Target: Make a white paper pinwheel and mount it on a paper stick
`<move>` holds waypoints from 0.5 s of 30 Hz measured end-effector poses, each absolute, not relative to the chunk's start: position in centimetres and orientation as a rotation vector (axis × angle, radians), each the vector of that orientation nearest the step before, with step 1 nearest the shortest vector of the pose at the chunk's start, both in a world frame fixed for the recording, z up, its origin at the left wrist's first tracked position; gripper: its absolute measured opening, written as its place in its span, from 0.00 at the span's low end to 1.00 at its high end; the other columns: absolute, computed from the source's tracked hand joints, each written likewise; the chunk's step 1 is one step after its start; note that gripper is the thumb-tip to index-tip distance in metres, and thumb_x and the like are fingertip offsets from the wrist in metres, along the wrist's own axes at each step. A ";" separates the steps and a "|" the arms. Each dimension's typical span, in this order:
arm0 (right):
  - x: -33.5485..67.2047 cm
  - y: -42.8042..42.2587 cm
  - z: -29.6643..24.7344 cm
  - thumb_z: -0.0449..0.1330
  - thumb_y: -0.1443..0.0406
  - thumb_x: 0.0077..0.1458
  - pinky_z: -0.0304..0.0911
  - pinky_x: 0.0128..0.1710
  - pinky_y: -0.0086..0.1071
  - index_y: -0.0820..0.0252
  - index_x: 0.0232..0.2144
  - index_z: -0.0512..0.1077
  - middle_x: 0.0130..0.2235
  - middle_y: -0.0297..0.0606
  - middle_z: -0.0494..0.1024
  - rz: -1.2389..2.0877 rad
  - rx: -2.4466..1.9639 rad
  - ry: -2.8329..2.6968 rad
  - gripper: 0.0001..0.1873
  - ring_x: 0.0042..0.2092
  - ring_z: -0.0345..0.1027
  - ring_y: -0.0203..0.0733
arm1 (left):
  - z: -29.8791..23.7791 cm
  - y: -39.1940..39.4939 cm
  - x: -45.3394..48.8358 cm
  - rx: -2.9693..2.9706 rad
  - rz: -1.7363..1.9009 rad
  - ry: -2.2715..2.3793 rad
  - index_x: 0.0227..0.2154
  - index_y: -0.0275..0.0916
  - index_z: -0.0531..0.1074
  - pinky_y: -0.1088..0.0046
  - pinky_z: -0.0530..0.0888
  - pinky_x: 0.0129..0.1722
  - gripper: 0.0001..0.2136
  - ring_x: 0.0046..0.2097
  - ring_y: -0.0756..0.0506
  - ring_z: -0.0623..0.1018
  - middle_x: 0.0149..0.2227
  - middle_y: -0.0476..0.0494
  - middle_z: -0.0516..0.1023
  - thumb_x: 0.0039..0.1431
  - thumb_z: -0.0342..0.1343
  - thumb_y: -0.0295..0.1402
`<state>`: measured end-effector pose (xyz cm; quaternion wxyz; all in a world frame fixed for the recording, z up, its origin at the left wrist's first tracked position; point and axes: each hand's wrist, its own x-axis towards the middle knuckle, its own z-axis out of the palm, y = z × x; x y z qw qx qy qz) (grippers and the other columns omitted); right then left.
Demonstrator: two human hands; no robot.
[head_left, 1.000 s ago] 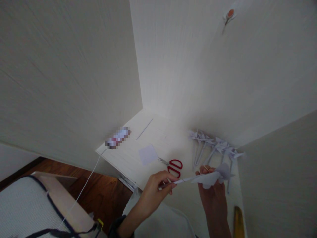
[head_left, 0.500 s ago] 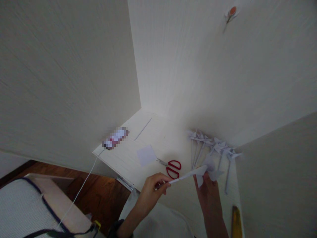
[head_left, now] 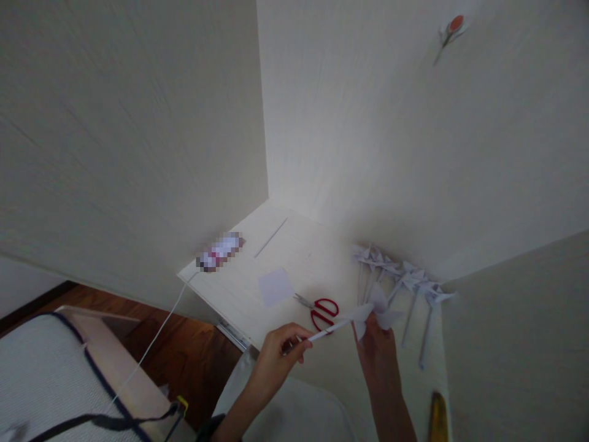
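Observation:
Between my two hands is a white paper pinwheel, held above the table. My left hand pinches the end of its white stick between thumb and fingers. At the folded blades, my right hand has its fingers closed on the paper; its fingertips are partly hidden. Just beyond the stick lie red-handled scissors, partly crossed by it. A square sheet of white paper rests to their left.
Several finished paper pinwheels lie in a row along the right wall. A thin white stick lies farther back. A blurred-out device with a white cable sits at the left edge. Something yellow lies at front right.
My right hand and the pinwheel's blades have shifted slightly left and turned a little. My left hand still grips the stick. The view has tilted slightly.

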<state>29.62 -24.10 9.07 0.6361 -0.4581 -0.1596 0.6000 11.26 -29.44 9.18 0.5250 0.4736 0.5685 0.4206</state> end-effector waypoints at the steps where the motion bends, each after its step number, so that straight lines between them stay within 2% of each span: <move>1: 29.4 -24.0 9.0 0.76 0.58 0.33 0.76 0.35 0.27 0.57 0.31 0.78 0.30 0.33 0.84 1.374 -1.042 -0.378 0.19 0.34 0.79 0.39 | 9.2 -29.6 11.2 1.118 1.016 1.365 0.30 0.36 0.80 0.77 0.65 0.26 0.07 0.25 0.51 0.72 0.25 0.48 0.76 0.54 0.60 0.33; 4: 28.8 -23.8 9.0 0.75 0.57 0.36 0.74 0.40 0.28 0.55 0.31 0.79 0.31 0.33 0.84 1.390 -1.026 -0.417 0.18 0.36 0.78 0.38 | 9.3 -29.9 11.0 1.075 1.042 1.383 0.30 0.36 0.80 0.77 0.64 0.25 0.08 0.24 0.51 0.71 0.23 0.49 0.74 0.53 0.60 0.34; 9: 28.8 -23.6 8.9 0.74 0.57 0.37 0.74 0.41 0.37 0.56 0.30 0.79 0.31 0.37 0.84 1.425 -1.017 -0.479 0.16 0.38 0.78 0.45 | 9.0 -29.8 10.8 1.036 1.058 1.378 0.30 0.35 0.80 0.77 0.64 0.25 0.10 0.23 0.51 0.70 0.22 0.50 0.72 0.52 0.61 0.38; 15: 29.9 -24.5 8.8 0.75 0.57 0.35 0.74 0.37 0.32 0.56 0.30 0.79 0.33 0.37 0.84 1.396 -1.032 -0.470 0.17 0.37 0.78 0.42 | 8.5 -29.3 11.2 1.034 0.992 1.312 0.29 0.34 0.79 0.76 0.64 0.25 0.12 0.23 0.51 0.69 0.20 0.50 0.70 0.50 0.62 0.40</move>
